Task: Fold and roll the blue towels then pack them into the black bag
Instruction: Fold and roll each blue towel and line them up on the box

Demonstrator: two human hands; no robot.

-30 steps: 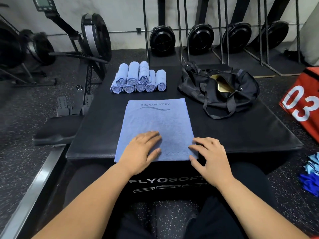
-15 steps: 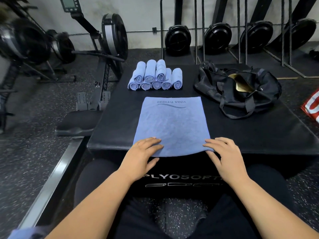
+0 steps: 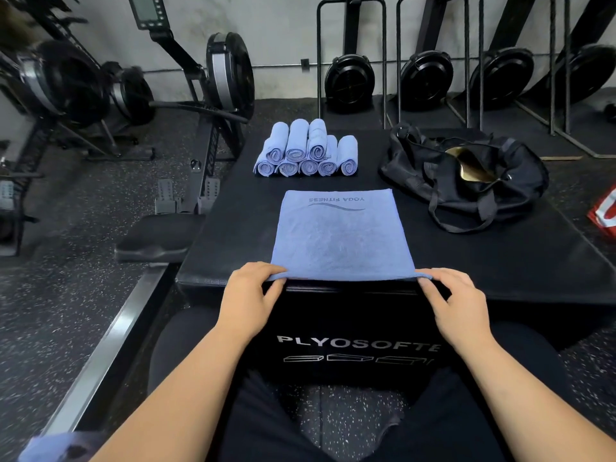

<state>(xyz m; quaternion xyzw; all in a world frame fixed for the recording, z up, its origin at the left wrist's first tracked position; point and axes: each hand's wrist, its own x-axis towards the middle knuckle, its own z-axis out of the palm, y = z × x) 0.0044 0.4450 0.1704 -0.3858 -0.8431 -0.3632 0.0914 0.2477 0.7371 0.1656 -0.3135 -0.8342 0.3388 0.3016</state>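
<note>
A black and grey rowing machine [image 3: 226,71] is seen at the far left, on the speckled floor [image 3: 66,295]. The near left corner of a flat, square, light blue cloth towel [image 3: 340,235] is pinched by the left hand [image 3: 248,295], with the fingers bent over the edge and the thumb under it. The towel is spread on top of a big black soft box [image 3: 500,258], and its near edge is lined up with the front of the box. Behind it, rolled blue towels [image 3: 308,151] are piled in two rows. The near right corner of the flat towel is pinched the same way by the right hand [image 3: 456,298]. Further right, a black cloth bag [image 3: 443,185] with long straps is laid on the box, open, with gold shown inside. A red thing [image 3: 605,211] is cut off at the right edge.
</note>
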